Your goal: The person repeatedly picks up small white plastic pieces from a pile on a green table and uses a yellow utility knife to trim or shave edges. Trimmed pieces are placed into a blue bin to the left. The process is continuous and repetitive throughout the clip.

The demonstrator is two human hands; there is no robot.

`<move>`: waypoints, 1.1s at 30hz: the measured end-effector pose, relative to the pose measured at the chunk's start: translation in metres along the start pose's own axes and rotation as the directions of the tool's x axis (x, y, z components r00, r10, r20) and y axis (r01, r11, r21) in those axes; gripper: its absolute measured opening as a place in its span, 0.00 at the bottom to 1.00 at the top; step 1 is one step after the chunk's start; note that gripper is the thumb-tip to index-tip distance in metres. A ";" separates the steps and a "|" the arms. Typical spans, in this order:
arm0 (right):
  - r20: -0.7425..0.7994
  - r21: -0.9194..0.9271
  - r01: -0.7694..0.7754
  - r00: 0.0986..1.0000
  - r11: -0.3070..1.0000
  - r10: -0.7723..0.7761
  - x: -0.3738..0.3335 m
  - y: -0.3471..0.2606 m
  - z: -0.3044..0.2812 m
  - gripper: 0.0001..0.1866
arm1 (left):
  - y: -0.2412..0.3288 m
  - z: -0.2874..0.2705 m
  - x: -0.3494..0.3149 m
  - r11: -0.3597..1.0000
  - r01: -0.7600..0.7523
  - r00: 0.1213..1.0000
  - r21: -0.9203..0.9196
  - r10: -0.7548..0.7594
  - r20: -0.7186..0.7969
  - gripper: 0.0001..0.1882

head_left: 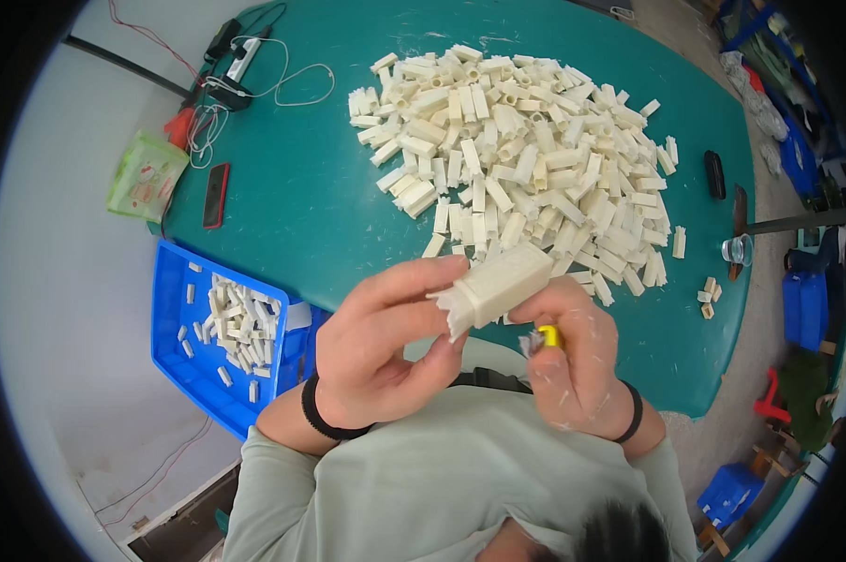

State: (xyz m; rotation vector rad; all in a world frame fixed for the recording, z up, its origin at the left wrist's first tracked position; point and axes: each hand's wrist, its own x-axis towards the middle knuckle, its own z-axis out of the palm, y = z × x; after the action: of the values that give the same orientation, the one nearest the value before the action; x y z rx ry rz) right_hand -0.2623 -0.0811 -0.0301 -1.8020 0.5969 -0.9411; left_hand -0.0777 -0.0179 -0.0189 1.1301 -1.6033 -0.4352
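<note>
My left hand (pixel 376 337) grips a cream rectangular plastic tube (pixel 505 283) between fingers and thumb, its ragged, flaky end pointing left. The fingertips of my right hand (pixel 580 354) lie close beneath the tube's right end; whether they touch it I cannot tell. Closed in that right hand is a small yellow tool (pixel 549 335), mostly hidden by the fingers, with whitish scraps around it. Just beyond both hands spreads a big heap of similar cream tubes (pixel 526 159), many with frayed ends.
A green table (pixel 292 187) carries a phone (pixel 216 195), a power strip (pixel 245 61) with cables, and a green pouch (pixel 147 176) at its left edge. At lower left a blue tray (pixel 175 356) holds smaller pieces. A clear cup (pixel 737 249) and dark case (pixel 714 175) sit far right.
</note>
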 end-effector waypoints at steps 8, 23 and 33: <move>0.009 -0.048 0.075 0.997 0.996 -0.074 0.007 -0.001 0.007 0.13 | -0.006 0.001 0.005 0.923 -0.316 0.949 0.220 0.307 0.073 0.20; 0.004 -0.159 0.080 0.997 0.984 -0.080 0.011 0.003 0.007 0.13 | -0.011 -0.001 0.005 0.867 -0.393 0.919 0.306 0.355 0.173 0.12; 0.020 -0.069 0.012 1.000 0.998 -0.011 0.007 0.005 0.002 0.14 | -0.012 0.000 -0.002 0.914 -0.340 0.940 0.223 0.327 0.096 0.17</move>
State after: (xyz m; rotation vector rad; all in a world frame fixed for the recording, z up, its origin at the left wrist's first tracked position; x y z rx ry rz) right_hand -0.2562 -0.0871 -0.0332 -1.8759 0.6142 -0.9200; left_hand -0.0722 -0.0220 -0.0293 0.9947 -1.8937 -0.0501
